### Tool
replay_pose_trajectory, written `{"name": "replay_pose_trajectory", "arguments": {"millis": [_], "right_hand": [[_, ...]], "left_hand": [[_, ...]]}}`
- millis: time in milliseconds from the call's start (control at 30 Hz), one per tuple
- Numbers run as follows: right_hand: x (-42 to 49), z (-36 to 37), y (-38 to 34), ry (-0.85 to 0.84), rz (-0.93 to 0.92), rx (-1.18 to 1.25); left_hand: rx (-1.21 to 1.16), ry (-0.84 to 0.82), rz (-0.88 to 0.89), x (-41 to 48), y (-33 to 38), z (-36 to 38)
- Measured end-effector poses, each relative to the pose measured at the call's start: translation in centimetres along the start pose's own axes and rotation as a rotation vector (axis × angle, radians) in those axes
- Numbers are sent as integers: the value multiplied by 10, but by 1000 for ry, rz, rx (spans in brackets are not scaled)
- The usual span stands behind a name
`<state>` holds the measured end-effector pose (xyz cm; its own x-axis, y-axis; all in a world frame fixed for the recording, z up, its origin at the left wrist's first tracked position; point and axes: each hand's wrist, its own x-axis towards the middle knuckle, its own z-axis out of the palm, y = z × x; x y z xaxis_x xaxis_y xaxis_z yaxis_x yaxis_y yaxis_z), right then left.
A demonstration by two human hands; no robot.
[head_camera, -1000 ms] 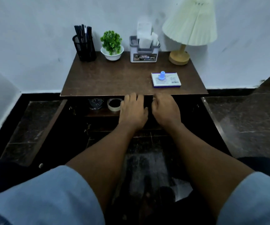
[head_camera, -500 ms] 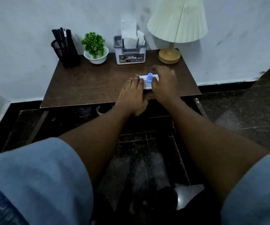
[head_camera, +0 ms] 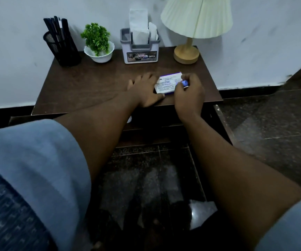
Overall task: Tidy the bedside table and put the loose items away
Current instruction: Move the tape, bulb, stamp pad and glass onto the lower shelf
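A flat white box with a purple edge lies on the dark brown bedside table, near its front right. My right hand pinches a small blue cap-like piece at the box's right side, just off the box top. Flat on the table, my left hand touches the box's left edge with fingers spread.
Along the back stand a black mesh pen holder, a small green plant in a white bowl, a grey organiser with tissues and a lamp with a wooden base. A lower shelf sits under the table; dark tiled floor surrounds it.
Both hands rose from the table's front edge to the box. The right hand took the blue piece off the box top and moved it right; the left hand settled beside the box.
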<state>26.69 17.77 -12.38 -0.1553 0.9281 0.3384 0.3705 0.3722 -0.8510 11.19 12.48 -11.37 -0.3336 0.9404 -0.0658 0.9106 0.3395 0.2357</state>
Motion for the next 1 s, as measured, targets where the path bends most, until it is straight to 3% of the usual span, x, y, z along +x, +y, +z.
{"name": "replay_pose_trajectory", "arguments": {"millis": [367, 667, 867, 1000], "right_hand": [[-66, -23, 3, -158, 38, -62], [-110, -38, 0, -131, 143, -26], [-116, -34, 22, -458, 157, -338], [-107, -19, 33, -534, 93, -438]], "left_hand": [[-109, 211, -312, -90, 22, 18], [-561, 310, -448, -209, 43, 85], [-638, 155, -704, -213, 45, 110], [-656, 77, -814, -181, 35, 106]]}}
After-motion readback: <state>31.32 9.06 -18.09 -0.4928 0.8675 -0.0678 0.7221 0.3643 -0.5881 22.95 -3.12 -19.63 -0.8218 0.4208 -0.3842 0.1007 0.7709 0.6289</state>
